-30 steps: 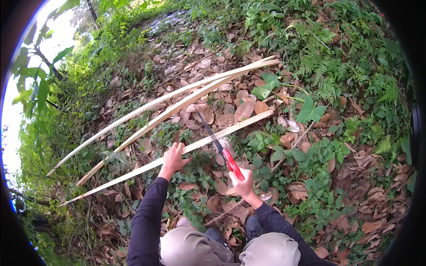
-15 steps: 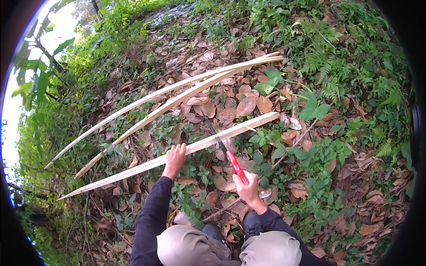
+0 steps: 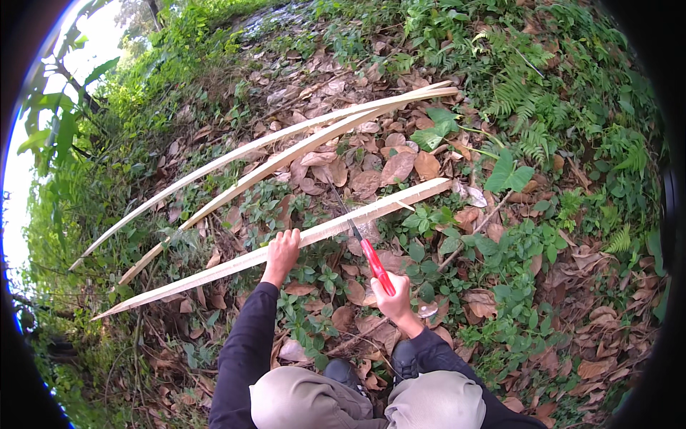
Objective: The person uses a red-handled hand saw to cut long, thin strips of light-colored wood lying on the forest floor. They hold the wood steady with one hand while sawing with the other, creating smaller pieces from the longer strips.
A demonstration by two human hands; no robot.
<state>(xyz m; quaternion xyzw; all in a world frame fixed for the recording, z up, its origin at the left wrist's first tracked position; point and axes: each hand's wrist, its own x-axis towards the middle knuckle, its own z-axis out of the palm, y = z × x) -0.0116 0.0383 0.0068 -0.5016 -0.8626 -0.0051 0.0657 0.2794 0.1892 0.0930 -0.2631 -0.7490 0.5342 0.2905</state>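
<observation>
Steadying the pale wooden strip, I had the left hand curled over it, right hand wrapped round the red-handled saw. Strip lay slantwise over leaf litter, nearer me than two other strips. Blade crossed it right of the left hand; couldn't tell cut depth. My call: left hand needed firm pressure, clear of the blade; right needed long, light, square strokes.
</observation>
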